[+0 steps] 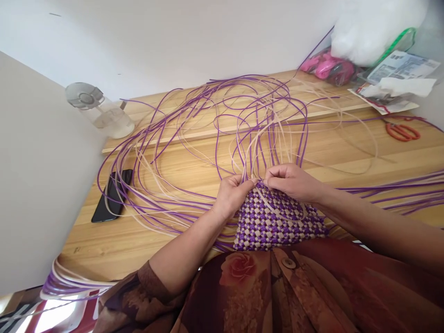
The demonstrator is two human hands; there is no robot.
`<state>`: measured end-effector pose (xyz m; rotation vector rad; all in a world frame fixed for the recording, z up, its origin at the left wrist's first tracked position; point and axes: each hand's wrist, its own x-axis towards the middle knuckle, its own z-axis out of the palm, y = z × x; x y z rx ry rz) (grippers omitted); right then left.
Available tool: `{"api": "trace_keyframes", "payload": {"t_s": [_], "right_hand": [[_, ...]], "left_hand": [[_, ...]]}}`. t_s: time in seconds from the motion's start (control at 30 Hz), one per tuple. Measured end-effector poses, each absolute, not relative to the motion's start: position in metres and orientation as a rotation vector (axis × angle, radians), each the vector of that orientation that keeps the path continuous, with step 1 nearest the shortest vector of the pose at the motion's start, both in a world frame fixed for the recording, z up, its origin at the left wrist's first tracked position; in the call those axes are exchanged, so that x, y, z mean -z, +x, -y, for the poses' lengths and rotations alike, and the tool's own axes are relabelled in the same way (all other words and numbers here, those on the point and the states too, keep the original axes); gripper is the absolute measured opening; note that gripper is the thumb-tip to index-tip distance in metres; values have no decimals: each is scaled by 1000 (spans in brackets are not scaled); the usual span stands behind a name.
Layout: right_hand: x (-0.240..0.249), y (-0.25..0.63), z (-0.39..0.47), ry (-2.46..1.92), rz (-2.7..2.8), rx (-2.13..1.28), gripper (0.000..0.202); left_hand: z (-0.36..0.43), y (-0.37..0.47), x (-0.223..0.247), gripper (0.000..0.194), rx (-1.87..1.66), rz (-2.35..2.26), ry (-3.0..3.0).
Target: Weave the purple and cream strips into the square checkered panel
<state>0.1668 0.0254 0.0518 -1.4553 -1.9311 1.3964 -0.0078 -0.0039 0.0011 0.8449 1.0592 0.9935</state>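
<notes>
A woven piece in purple and beige checks (277,224) lies at the table's front edge, close against my body. Long purple and beige strands fan out from its far edge and sides. My left hand (231,194) pinches the woven piece at its far left corner, where several strands come out. Close beside it, my right hand (291,181) has thumb and forefinger pressed together on a thin beige strand at the far edge. One beige strand (277,213) loops loosely over the weave below my hands. My fingertips partly cover the point being worked.
A black phone (113,196) lies at the left under some strands. Behind it a clear bottle with a grey lid (100,111) leans in view. Orange-handled scissors (402,131), a paper packet (402,69) and a bag of pink material (328,67) are at the right. A wall stands behind.
</notes>
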Motion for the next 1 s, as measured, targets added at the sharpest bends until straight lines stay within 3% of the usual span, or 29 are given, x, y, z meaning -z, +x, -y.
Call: {"api": "trace_keyframes", "payload": {"t_s": [0.5,0.73,1.0], "right_hand": [[-45,187,-19,-1440,2100,-1210,29],[-58,192,-7,-1449,2333,-796,28],[-57,196,-3,-1416,2303,-696,25]], "left_hand": [[4,2,-2,32,-1054,-1015,696],[4,-5,1,31,-1022,-947,807],[5,-8,0,30,-1028,-931,810]]}}
